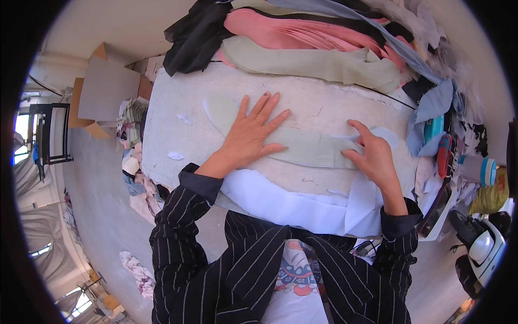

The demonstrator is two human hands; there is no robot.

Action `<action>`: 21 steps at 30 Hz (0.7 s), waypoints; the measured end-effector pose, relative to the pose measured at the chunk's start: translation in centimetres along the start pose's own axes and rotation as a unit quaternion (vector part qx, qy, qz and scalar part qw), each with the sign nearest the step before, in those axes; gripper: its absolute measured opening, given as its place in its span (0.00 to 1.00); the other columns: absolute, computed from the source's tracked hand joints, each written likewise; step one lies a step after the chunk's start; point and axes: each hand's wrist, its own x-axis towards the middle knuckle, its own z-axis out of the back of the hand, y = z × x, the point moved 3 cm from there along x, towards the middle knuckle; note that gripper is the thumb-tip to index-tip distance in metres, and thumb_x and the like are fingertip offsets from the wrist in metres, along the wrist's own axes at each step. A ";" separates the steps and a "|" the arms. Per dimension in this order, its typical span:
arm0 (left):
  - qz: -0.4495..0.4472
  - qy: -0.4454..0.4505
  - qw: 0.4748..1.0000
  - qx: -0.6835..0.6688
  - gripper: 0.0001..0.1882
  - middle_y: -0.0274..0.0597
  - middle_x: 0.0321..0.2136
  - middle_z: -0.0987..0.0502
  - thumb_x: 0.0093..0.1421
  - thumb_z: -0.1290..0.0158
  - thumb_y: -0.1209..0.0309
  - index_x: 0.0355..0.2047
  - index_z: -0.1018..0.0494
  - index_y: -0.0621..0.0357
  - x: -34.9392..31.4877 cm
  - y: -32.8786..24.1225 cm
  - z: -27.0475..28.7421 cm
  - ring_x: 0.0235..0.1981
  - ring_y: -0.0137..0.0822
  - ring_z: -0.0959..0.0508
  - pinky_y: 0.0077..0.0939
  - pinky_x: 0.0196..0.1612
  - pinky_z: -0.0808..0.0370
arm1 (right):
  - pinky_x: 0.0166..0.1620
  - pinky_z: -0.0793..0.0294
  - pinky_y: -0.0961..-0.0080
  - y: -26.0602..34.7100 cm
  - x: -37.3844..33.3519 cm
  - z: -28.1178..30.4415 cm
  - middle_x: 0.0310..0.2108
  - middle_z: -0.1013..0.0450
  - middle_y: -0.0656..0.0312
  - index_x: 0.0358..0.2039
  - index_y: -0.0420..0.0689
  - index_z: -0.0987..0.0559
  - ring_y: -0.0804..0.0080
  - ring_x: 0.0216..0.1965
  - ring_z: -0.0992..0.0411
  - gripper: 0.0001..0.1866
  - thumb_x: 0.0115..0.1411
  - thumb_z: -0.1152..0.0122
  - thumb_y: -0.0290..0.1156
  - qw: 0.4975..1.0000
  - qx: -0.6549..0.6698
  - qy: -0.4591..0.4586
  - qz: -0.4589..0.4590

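Observation:
A curved strip of pale green fabric [313, 147] lies flat on the white-covered table, with white pieces [386, 135] showing under its ends. My left hand [245, 137] rests palm down across its left part, fingers spread. At the strip's right end is my right hand [376, 157], its thumb touching the fabric and its index finger raised apart from the thumb. The other fingers of that hand are mostly hidden. White curved pieces [280, 197] lie along the near edge, between my forearms.
Black, pink and green fabric pieces [313, 59] are heaped along the table's far side. At the right are a blue cloth strip [431, 113], a red object [444, 155] and a phone-like dark slab [436, 210]. A cardboard box [108, 89] stands beyond the left edge.

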 end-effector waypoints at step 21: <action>-0.149 0.026 0.987 -0.062 0.44 0.48 0.71 0.54 0.59 0.52 0.41 0.69 0.46 0.50 5.6 -8.9 -2.2 0.73 0.43 0.55 0.53 0.71 0.65 | 0.31 0.35 0.86 -5.8 -2.6 5.2 0.31 0.33 0.70 0.60 0.48 0.29 0.85 0.29 0.37 0.35 0.49 0.32 0.22 0.981 0.149 -0.096 -0.073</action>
